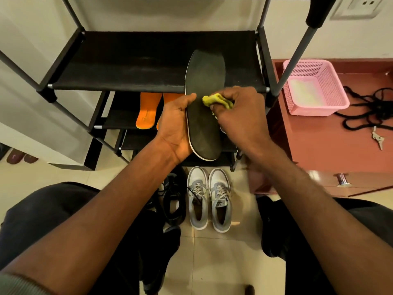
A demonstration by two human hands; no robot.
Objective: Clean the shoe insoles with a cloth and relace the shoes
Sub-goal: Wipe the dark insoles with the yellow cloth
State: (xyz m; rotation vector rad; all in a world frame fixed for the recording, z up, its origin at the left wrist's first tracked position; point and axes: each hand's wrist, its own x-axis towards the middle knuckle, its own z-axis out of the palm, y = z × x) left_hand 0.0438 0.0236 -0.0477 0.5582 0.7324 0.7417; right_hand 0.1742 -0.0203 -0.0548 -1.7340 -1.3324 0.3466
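Observation:
My left hand point(176, 124) grips a black insole point(205, 81) by its left edge and holds it upright in front of the shoe rack. A yellow cloth point(214, 101) is bunched in my right hand point(238, 111), which presses it on the middle of the insole. Two orange insoles point(147, 111) lie on a lower rack shelf, the right one mostly hidden behind my left hand. A grey and white pair of sneakers point(209, 199) stands on the floor below, laced. Black shoes point(174, 201) sit just left of them. Loose black laces point(370, 109) lie on the red cabinet top.
The black shoe rack point(127, 67) fills the middle, with grey poles at each side. To the right stands a red cabinet point(331, 145) bearing a pink basket point(314, 88) and keys point(377, 138). Brown slippers point(19, 157) lie at far left. My knees frame the floor tiles.

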